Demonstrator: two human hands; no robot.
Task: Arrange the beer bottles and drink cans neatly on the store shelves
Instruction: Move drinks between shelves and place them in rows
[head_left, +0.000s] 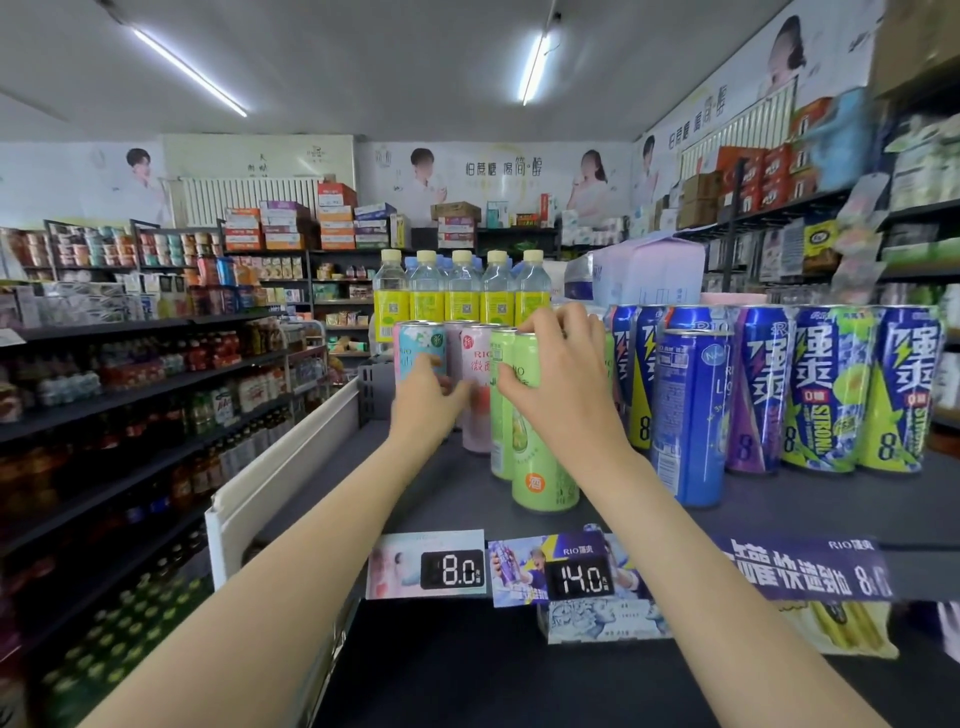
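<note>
Both hands reach into a cluster of slim cans at the left end of the top shelf (426, 499). The right hand (563, 374) wraps its grip around the upper part of a green can (540, 467), thumb on the near side and fingers curled over the rim, which suits sliding or turning it without tipping it. This green can stands furthest forward, nearest the shelf edge, with a second green can (500, 415) just behind it to the left. The left hand (428, 395) lies against a pink can (475, 384) and a pale blue floral can (422, 351), fingers bent around the pink one; how firmly it grips cannot be told, since the fingertips are hidden behind the cans. It probably steadies the neighbours while the front can is moved.

To the right, tall blue cans (691, 415) and purple and green-blue cans (831, 389) stand in a tidy front-facing row, labels out. Behind the slim cans, yellow-labelled bottles (462, 296) line up. Price tags (452, 569) hang on the shelf edge below.

The slim cans look less aligned than the row beside them, so the job seems partly done; the green can likely needs setting back in line.
</note>
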